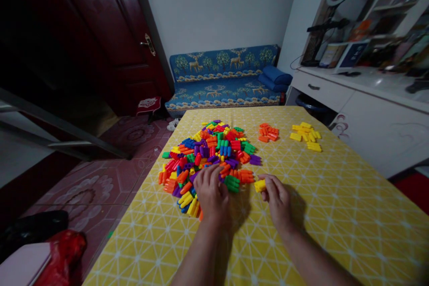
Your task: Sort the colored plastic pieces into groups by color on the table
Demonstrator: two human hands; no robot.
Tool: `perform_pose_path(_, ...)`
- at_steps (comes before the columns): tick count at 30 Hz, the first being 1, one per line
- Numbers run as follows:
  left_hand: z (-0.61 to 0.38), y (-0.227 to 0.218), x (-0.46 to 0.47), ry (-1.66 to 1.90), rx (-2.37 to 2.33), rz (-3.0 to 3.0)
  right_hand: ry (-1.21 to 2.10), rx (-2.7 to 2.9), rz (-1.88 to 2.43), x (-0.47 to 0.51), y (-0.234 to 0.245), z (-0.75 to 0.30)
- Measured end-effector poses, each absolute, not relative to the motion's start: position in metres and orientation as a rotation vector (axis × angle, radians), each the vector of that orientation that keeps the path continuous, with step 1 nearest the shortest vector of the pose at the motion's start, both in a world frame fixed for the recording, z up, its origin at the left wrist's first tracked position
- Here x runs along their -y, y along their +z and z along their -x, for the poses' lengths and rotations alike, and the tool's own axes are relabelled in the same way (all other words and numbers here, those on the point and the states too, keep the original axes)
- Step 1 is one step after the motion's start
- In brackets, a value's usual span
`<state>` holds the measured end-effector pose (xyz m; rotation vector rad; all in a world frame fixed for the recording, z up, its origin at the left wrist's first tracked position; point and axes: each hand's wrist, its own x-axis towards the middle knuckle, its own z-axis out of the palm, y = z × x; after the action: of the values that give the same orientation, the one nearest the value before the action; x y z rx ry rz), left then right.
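A big heap of mixed coloured plastic blocks point(208, 156) lies on the yellow patterned tablecloth point(335, 214). My left hand point(212, 192) rests on the near edge of the heap, fingers curled down among the blocks; what they hold is hidden. My right hand point(278, 199) pinches a yellow block point(259, 185) just right of the heap. Farther back sit a small group of orange blocks point(268, 132) and a group of yellow blocks point(306, 135).
A white cabinet point(368, 116) stands to the right of the table. A blue patterned sofa point(224, 80) is beyond the far edge, a dark red door point(110, 40) at the left. A red bag point(63, 254) lies on the floor at lower left.
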<state>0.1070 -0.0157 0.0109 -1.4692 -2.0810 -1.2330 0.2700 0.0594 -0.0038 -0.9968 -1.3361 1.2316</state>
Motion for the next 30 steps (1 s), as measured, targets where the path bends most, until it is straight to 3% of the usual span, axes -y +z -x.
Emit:
perform_pose_path(7, -0.085, 0.012, 0.016, -0.884, 2.394, 1.225, 1.318, 1.390, 1.012, -0.052, -0.006, -0.265)
perform_pose_path(21, -0.070, 0.006, 0.013, -0.981, 2.284, 1.191, 1.373, 1.322, 1.050, -0.058, -0.010, -0.265)
perform_pose_path(25, -0.078, 0.009, 0.013, -1.477, 2.068, 1.268, 1.379, 1.295, 1.060, -0.058, -0.008, -0.265)
perform_pose_path(30, -0.132, 0.012, 0.019, -2.711, 2.056, 1.837, 1.342, 1.207, 1.081, -0.063, -0.009, -0.269)
